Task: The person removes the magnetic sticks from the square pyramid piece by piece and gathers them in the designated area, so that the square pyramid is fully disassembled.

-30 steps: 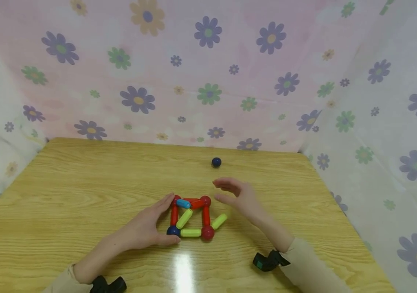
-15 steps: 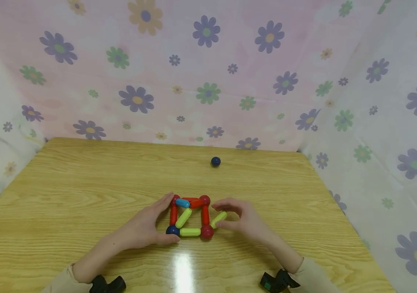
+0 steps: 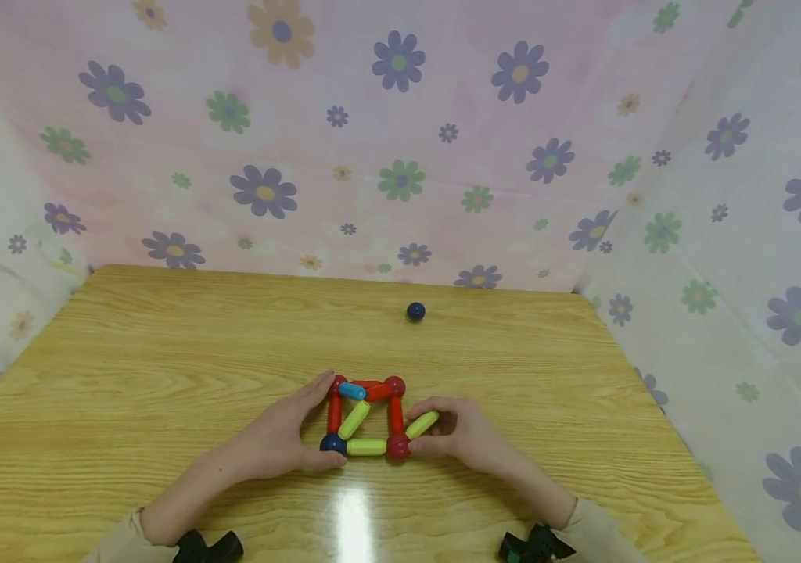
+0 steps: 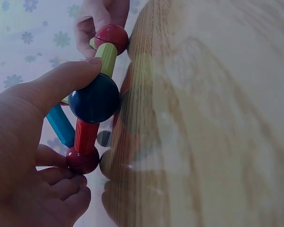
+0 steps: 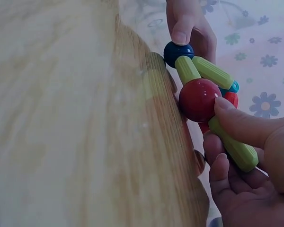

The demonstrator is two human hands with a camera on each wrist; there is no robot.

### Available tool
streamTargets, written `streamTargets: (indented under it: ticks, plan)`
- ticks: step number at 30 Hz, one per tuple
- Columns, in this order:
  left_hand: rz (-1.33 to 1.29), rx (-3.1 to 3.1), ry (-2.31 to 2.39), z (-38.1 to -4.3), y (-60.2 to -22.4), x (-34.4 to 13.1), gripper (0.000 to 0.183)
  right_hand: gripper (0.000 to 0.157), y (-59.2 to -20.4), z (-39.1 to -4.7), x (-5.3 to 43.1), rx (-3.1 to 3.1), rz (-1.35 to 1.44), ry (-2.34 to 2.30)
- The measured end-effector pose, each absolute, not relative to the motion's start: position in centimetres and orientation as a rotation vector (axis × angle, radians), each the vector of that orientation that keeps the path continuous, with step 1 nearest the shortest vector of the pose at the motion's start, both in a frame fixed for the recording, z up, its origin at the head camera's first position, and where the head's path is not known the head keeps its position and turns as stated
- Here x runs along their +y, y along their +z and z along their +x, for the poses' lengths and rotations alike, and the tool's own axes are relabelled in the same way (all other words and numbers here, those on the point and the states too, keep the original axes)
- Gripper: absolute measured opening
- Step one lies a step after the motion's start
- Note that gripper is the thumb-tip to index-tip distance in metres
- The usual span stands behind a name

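Observation:
A square frame of magnetic balls and sticks lies on the wooden table, with several short sticks rising from its corners. My left hand (image 3: 270,438) holds its left side, thumb at the dark blue ball (image 3: 333,444) and fingers by the back-left red ball (image 4: 83,160). At the front-right red ball (image 5: 199,100), my right hand (image 3: 467,436) has its thumb and fingers around a slanting yellow-green stick (image 5: 234,145). Another yellow-green stick (image 3: 354,421) leans up from the blue ball. A light blue stick (image 3: 352,391) and a red stick (image 3: 377,392) rise at the back corners.
A loose dark blue ball (image 3: 416,311) sits near the back of the wooden table (image 3: 196,336). Flowered cloth (image 3: 400,125) hangs behind the table and along both sides. Dark wrist devices (image 3: 537,543) show at both sleeves.
My right hand has come down and toward me from behind the frame's right side, and its fingers have closed around the slanting yellow-green stick. The left hand stays in place.

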State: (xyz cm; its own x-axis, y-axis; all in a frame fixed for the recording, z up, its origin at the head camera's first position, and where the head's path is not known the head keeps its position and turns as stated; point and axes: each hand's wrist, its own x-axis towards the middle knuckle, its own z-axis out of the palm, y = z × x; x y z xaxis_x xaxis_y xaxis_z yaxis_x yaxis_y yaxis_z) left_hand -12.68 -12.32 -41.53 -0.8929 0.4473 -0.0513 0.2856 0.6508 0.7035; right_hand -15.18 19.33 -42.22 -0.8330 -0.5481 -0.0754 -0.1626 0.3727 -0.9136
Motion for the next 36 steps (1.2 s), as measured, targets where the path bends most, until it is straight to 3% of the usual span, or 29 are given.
streamTargets:
  ticks: [9,36]
  plan:
    - [0.591,2.649,1.077,-12.58,-41.34,-12.34,0.114,0.024,-42.52,-15.29,19.35,2.293,-0.611,-1.455]
    - [0.548,2.633,1.083,-12.58,-41.23,-12.09,0.114,0.017,-42.58,-15.2,19.73,2.237,-0.704,-1.517]
